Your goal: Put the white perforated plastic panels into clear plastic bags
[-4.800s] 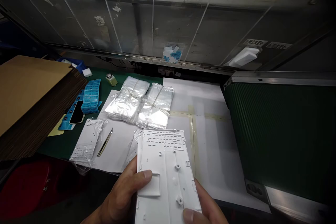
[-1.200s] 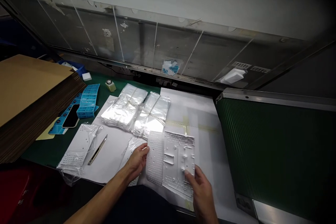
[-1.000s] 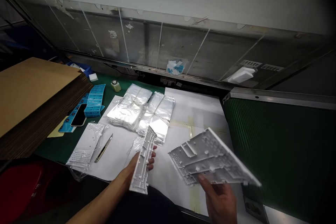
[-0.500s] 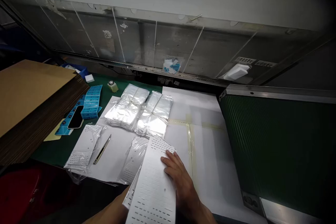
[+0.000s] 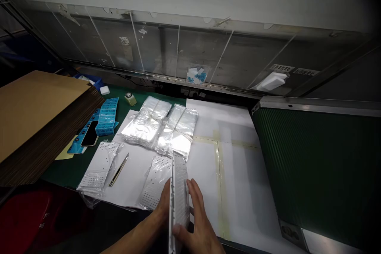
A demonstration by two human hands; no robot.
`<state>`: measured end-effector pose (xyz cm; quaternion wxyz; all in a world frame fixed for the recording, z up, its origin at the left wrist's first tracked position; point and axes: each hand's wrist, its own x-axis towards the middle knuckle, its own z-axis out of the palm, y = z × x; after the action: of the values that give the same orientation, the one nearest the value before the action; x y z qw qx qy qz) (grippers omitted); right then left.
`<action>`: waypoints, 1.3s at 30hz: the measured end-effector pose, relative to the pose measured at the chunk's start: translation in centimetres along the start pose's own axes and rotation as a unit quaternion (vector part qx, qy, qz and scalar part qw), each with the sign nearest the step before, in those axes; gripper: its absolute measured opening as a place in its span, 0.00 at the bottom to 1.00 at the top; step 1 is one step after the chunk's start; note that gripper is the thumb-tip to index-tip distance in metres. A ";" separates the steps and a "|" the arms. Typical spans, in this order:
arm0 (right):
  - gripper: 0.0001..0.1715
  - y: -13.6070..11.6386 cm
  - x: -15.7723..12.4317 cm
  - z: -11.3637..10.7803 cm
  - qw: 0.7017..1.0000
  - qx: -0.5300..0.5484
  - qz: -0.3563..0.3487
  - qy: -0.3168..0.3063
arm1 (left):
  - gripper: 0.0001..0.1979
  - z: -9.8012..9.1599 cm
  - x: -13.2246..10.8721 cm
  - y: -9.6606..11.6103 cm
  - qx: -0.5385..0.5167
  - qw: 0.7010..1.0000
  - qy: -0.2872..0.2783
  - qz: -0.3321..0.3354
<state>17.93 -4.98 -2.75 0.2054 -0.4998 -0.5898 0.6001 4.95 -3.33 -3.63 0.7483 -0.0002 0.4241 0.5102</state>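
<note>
White plastic, slotted with rows of small vents: the panel (image 5: 179,190) stands on its long edge just above the near rim of the bench. It is seen almost edge-on, its long axis running straight away from the person toward the bundles of clear bags (image 5: 160,127). It sits between the two hands. The right hand (image 5: 198,222) lies against the vented right face, fingers (image 5: 195,194) stretched flat and close together, pointing up the panel's length, with the thumb hooked over the near edge. The left hand (image 5: 164,202) presses the opposite face (mostly hidden behind the plastic, so I cannot tell whether its fingers are curled or flat). Both hands are at the near end; the far end stands free.

Just left of and below the panel lies a bagged panel (image 5: 154,178) on the white paper sheets (image 5: 235,166), then a slim metal tool (image 5: 119,170) and a second bagged panel (image 5: 99,163). Farther left are a phone (image 5: 89,138), blue labels (image 5: 108,116) and a cardboard stack (image 5: 32,119). A green conveyor belt (image 5: 321,166) runs along the right.
</note>
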 end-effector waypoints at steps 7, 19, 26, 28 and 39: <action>0.54 0.3 0.0 0.8 0.999 0.032 0.032 0.000 | 0.11 -0.3 0.7 0.7 0.082 0.994 0.017 0.071; 0.53 -2.1 0.3 1.5 0.984 -0.152 0.074 0.048 | 0.30 -0.3 -0.8 1.2 -0.143 0.978 -0.153 -0.013; 0.54 -2.8 0.0 1.0 0.980 -0.182 0.077 0.040 | 0.31 -1.5 -0.3 1.2 -0.132 0.978 -0.161 -0.036; 0.53 -2.9 0.1 0.7 0.982 -0.158 0.076 0.065 | 0.32 -1.2 -0.2 1.6 -0.135 0.975 -0.170 -0.041; 0.30 -3.1 1.4 -5.8 0.957 0.212 0.111 0.163 | 0.39 -1.4 1.3 4.4 -0.129 0.958 -0.192 -0.170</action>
<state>21.14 -0.24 0.74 0.3317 -0.5980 -0.3486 0.6409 0.89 -0.81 -3.45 0.8849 -0.0709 0.1968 0.4162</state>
